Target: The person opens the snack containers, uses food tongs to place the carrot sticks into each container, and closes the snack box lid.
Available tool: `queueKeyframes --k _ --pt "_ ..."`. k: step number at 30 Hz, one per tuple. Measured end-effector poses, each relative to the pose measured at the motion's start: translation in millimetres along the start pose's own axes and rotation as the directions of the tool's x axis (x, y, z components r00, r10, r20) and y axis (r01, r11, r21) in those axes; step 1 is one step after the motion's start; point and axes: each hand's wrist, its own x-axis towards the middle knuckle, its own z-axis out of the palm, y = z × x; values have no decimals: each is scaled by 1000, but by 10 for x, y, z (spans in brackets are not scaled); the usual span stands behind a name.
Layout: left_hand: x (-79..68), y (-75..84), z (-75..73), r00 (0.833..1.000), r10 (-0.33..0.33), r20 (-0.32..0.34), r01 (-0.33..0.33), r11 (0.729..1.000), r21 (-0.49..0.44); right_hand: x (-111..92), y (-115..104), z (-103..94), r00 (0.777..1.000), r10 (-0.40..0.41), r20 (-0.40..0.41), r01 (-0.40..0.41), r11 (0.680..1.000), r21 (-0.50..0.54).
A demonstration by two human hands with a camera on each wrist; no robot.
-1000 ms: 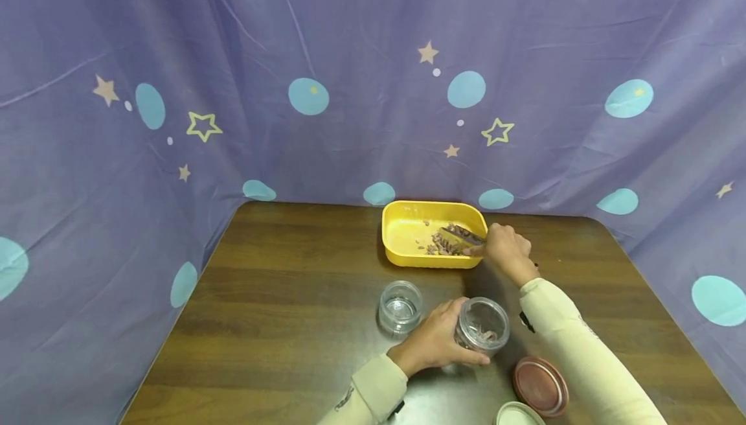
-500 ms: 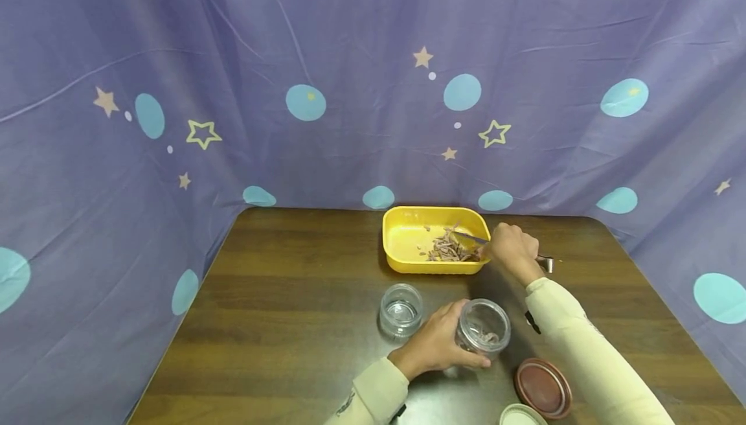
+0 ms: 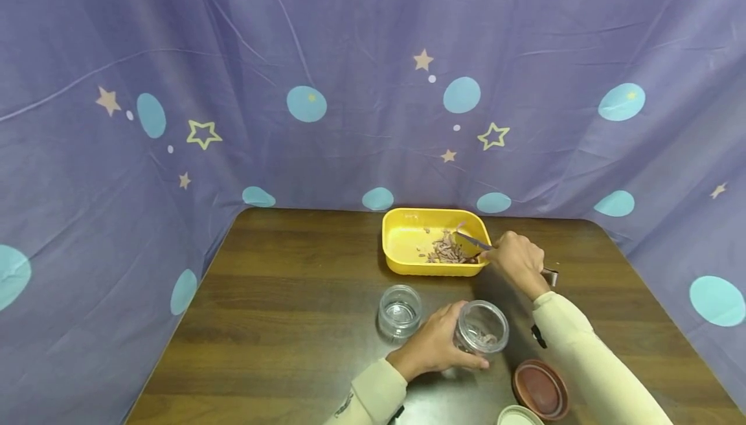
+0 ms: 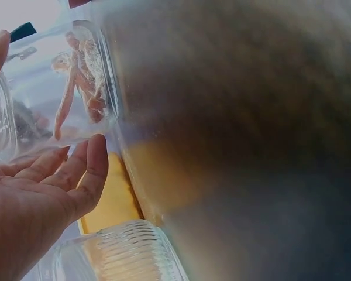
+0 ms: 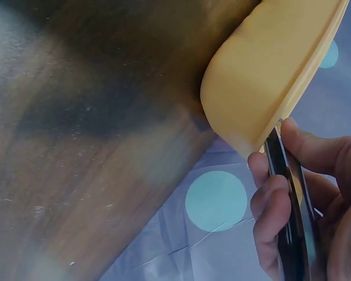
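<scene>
My left hand (image 3: 434, 345) grips a clear jar (image 3: 482, 324), standing on the table with its mouth up. Inside it, the left wrist view shows a few pinkish-brown strips (image 4: 79, 82) lying at the bottom. With my right hand (image 3: 515, 258) I hold metal tongs (image 5: 286, 199), thumb on one side and fingers curled round the other. The tongs reach over the right end of a yellow tub (image 3: 402, 264), where a heap of brownish strips (image 3: 447, 249) lies. One thin strip shows at the tips of the tongs.
A second clear jar (image 3: 399, 311), without a lid, stands just left of my left hand. A reddish-brown lid (image 3: 541, 389) and a pale lid (image 3: 517, 417) lie at the front right, near my right sleeve. A patterned purple curtain (image 3: 350, 153) hangs behind the wooden table (image 3: 280, 321).
My right hand has drawn back slightly to the right and toward me, lifting the tongs from the heap; a strip now shows at their tips. The left hand stays on the jar.
</scene>
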Motion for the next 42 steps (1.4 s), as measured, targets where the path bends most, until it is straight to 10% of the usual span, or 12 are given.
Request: queueKeyframes --k 23,42 --pt "44 -30 22 999 19 -40 -22 996 -83 -212 9 -392 984 19 -177 9 988 156" --pt "52 -21 3 996 41 -78 -44 998 -49 -1053 150 -766 994 10 -108 5 990 140"
